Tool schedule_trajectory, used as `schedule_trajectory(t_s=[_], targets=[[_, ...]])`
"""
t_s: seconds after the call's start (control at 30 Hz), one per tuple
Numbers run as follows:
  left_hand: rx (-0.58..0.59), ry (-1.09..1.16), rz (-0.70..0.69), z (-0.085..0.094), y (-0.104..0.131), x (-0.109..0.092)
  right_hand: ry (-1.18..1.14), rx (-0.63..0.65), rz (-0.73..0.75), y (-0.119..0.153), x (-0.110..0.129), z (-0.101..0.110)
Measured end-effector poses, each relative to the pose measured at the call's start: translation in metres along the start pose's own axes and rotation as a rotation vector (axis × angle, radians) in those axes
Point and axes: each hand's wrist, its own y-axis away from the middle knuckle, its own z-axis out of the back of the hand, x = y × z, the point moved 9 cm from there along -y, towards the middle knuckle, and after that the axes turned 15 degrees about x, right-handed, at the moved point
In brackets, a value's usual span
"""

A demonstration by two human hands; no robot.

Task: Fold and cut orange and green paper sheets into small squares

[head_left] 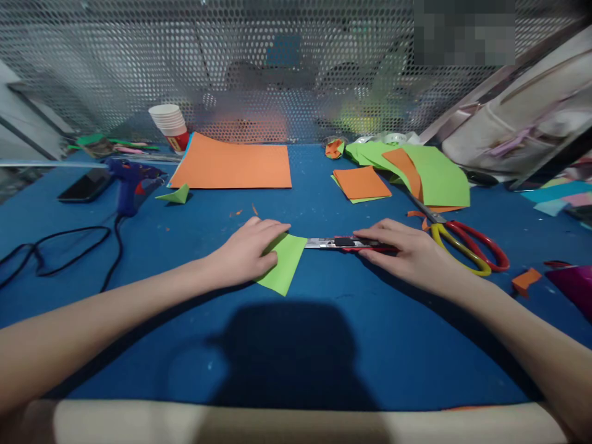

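Fingers stretched out, my left hand (247,251) lies open across a small green sheet of paper (287,262) on the blue table, covering its left part. My right hand (404,246) is closed around the red and black handle of a utility knife (340,243). The knife lies low and nearly level, its metal end pointing left and touching or just over the paper's upper right corner. Whether the blade is under the paper cannot be made out.
Scissors (467,246) lie beside my right forearm. Behind are orange sheets (235,166), small orange squares (363,183) and green sheets (444,179). A glue gun (127,185) with a black cord, a phone (86,185) and stacked cups (169,123) stand left. Perforated metal (208,74) borders the back.
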Motion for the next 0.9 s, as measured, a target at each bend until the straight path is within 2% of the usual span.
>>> schedule_trajectory(t_s=[0.2,0.37,0.67,0.9], targets=[[-0.009,-0.068,0.117,-0.002,-0.011,-0.003,0.007,0.013,0.044,0.004,0.006,0.003],[-0.085,-0.009,0.155,-0.004,-0.009,0.002,0.026,-0.002,0.014,0.006,-0.001,0.006],[-0.212,0.159,0.091,0.003,-0.003,0.004,0.004,-0.067,-0.096,0.009,-0.010,0.011],[-0.275,0.186,0.017,0.006,-0.001,0.002,0.002,-0.113,-0.038,0.007,0.002,0.012]])
